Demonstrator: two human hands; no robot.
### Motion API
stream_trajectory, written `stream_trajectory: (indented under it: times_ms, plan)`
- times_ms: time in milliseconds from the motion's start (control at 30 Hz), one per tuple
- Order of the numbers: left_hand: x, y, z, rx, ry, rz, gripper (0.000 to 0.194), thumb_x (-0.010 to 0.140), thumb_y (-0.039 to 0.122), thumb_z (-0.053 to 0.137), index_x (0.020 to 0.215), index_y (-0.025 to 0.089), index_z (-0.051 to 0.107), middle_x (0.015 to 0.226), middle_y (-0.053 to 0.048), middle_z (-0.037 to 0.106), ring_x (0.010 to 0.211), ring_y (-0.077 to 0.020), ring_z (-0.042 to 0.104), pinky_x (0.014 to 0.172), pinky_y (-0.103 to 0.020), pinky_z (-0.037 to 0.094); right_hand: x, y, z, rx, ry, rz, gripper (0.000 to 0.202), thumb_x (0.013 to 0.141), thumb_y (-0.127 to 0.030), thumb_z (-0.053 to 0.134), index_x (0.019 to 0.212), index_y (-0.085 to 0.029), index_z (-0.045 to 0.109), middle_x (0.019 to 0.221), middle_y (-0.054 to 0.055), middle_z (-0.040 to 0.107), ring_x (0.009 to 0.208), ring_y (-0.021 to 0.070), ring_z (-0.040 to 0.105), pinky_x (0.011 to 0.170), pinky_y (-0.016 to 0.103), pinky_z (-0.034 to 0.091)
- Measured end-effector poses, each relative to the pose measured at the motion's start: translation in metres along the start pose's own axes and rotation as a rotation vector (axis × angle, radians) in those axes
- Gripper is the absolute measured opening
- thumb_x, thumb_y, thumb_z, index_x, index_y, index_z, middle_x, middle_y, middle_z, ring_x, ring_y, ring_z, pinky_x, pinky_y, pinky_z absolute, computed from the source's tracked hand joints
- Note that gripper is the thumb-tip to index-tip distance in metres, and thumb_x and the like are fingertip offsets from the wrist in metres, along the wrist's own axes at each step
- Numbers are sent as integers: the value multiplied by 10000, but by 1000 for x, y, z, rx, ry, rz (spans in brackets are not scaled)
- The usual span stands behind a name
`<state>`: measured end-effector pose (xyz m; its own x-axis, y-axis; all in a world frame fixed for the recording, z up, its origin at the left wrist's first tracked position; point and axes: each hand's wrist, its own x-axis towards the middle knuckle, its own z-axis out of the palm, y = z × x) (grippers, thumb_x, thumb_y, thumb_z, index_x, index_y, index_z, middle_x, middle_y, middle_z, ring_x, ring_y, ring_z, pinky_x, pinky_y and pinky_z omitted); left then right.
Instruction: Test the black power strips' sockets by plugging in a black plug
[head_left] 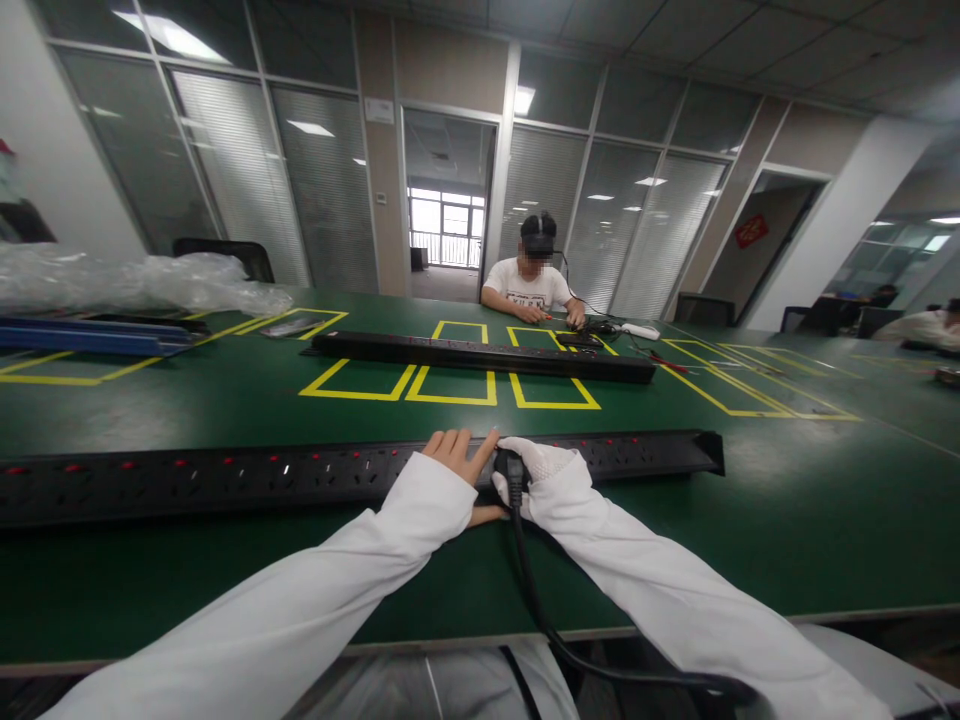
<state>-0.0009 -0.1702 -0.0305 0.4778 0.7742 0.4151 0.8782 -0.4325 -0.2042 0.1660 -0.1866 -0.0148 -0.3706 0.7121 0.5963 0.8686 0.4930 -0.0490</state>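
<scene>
A long black power strip [285, 474] with a row of sockets and red switches lies across the near part of the green table. My left hand [459, 455], bare, rests over the strip with its fingers spread across the top and thumb toward the right. Close beside it, my gloved right hand [531, 468] grips a black plug [513, 474] at the strip's sockets. How deep the plug sits cannot be seen. From the plug, a black cable [529, 580] runs down over the table edge toward the lower right.
A second black strip [480, 357] lies farther back across yellow tape outlines. Plastic wrap [142, 280] and blue profiles [97, 338] are at the left. Across the table a seated person [531, 285] handles small parts near cables and a white power strip [640, 331].
</scene>
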Motion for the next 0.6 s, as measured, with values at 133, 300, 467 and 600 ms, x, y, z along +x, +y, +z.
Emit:
stream_trajectory:
  times_ms: [133,300,467,600]
  plan:
    - [0,1,0,-1,3,-9,890,561,646,520,1301,235,245,993,-134,464,885,-294,431,740,-383,294,0,0,0,-3,-12,1,398,696,-442,493,1049,-260,502,834,-2,633,721,177,590,645,280,400]
    - [0,2,2,9,14,-20,789,627,572,504,1298,240,253,1014,-138,461,902,-293,424,753,-392,293,-1,1,1,-2,-7,7,405,694,-451,494,1052,-261,503,843,-2,630,733,182,590,658,284,401]
    - [0,2,2,13,26,-29,752,640,516,524,1293,246,265,1020,-136,465,909,-289,425,761,-392,294,1,2,1,5,-14,-21,399,702,-452,495,1050,-256,498,849,-3,630,744,165,585,657,259,378]
    - [0,2,0,10,29,-19,723,658,497,519,1290,244,277,1018,-137,477,912,-284,427,767,-391,294,8,-3,-3,-67,-92,0,356,713,-479,482,979,-245,516,795,-3,621,679,157,574,581,247,341]
